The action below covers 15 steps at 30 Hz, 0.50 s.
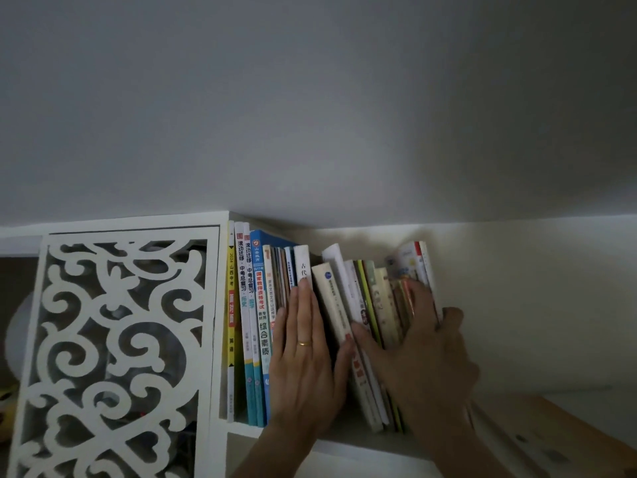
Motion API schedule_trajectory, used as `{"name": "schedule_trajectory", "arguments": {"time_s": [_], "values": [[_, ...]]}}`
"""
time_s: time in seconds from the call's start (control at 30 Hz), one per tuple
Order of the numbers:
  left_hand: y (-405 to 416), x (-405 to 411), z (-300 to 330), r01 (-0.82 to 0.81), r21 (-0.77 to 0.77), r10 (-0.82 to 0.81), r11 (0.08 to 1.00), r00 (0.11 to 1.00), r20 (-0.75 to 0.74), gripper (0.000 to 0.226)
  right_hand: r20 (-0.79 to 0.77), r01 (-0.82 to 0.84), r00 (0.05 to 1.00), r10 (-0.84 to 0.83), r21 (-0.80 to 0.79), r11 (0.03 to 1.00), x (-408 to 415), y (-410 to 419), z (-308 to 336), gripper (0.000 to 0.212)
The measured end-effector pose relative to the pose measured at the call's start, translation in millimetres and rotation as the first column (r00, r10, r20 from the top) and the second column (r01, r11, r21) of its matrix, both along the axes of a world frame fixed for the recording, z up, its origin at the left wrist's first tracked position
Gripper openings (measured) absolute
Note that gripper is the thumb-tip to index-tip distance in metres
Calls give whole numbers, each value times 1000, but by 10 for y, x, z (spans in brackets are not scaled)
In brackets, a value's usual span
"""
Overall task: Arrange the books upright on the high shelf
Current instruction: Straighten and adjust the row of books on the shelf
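Low in the centre of the frame, the left hand [305, 357] lay flat, fingers straight, bracing the upright row of paperback books [256, 326] on the white high shelf [339, 446], apparently so the right hand [418, 350], fingers curled round the leaning bundle of thin books [374, 305], could tip them upright.

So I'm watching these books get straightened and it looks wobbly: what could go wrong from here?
The leaning books tilt left, propped only by the right hand; letting go could topple them. The left hand lies flat on the upright books, so pushing the leaners in might pinch its thumb in the gap.
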<state>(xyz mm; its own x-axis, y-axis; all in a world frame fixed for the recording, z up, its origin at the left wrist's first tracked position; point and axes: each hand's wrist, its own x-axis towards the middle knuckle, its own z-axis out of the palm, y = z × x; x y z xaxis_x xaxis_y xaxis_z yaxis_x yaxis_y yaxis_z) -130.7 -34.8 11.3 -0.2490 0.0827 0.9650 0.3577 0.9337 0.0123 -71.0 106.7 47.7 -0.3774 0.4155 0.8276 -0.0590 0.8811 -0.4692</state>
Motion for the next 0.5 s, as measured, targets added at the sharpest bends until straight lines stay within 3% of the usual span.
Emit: {"name": "schedule_trajectory", "arguments": {"time_s": [0.1, 0.27, 0.5], "values": [[-29, -87, 38, -86, -20, 86, 996, 995, 39, 72, 34, -43, 998, 43, 3, 999, -81, -209, 89, 105], [-121, -100, 52, -110, -60, 113, 992, 992, 49, 76, -17, -59, 998, 60, 55, 997, -78, -122, -4, 103], [-163, -40, 63, -147, -134, 155, 980, 987, 51, 69, 43, -106, 994, 104, 58, 993, -53, -7, -24, 114]]}}
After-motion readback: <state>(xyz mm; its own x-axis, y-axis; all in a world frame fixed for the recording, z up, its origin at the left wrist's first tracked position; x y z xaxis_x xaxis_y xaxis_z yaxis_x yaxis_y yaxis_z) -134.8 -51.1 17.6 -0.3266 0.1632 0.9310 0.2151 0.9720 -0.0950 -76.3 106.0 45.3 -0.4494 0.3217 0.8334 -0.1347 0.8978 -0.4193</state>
